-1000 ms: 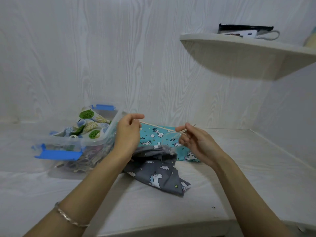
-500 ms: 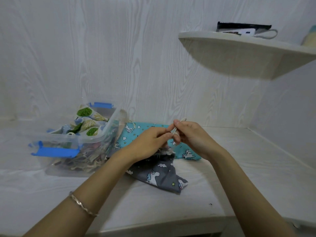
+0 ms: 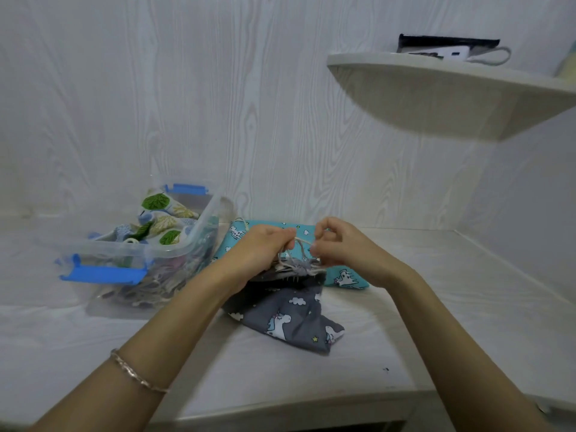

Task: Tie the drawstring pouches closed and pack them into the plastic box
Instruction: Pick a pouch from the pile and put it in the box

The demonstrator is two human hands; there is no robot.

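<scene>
A grey unicorn-print pouch (image 3: 288,319) lies on the white table, its gathered mouth lifted under my hands. My left hand (image 3: 261,244) and my right hand (image 3: 339,244) each pinch an end of its beige drawstring (image 3: 300,243), which loops between them just above the puckered opening. Behind them a teal unicorn pouch (image 3: 346,277) lies flat. To the left stands the clear plastic box (image 3: 193,238) with blue latches, holding several leaf-print pouches (image 3: 162,219).
The wood-grain wall runs close behind the table. A curved shelf (image 3: 436,88) juts out at the upper right with a black and white item on it. The table's front edge (image 3: 280,406) is near my forearms, and a side wall closes the right.
My hands were apart with the cord stretched taut, then came together over the pouch's mouth. Now they sit close, the cord looped between them.
</scene>
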